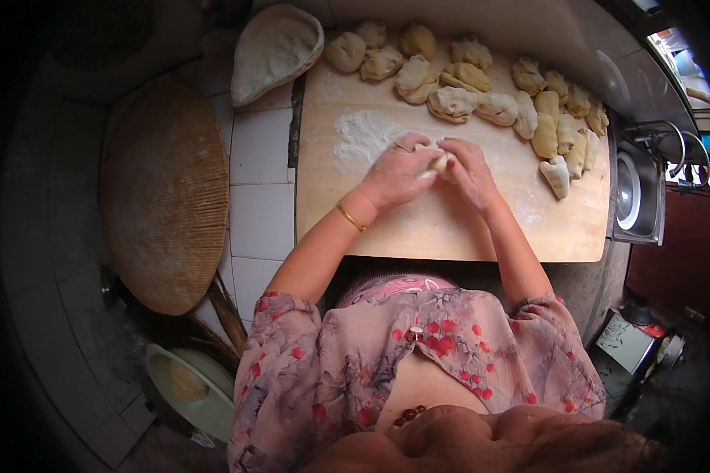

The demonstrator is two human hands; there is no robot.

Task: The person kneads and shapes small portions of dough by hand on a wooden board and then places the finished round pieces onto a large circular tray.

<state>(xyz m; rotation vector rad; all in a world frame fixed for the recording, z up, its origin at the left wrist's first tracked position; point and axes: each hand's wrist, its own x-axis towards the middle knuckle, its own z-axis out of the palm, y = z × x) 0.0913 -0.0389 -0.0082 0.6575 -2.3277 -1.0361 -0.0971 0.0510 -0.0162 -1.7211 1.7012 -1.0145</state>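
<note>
Both my hands meet above the middle of a floured wooden board (390, 236), around a small piece of pale dough (442, 162). My left hand (403, 171) has its fingers curled against the dough, slightly blurred. From the other side, my right hand (468, 171) pinches the same piece. A patch of white flour (364, 139) lies just beyond my left hand. Along the board's far side and right part sit several lumps of dough (452, 104); the nearest is a tapered one (555, 177) to the right of my right hand.
A flour-dusted basket (278, 53) stands at the board's far left corner. Further left is a large oval woven tray (165, 201) beside white tiles. A pale green basin (213, 396) holding a yellowish lump is at lower left. At right is a metal sink (651, 219) with a white bowl.
</note>
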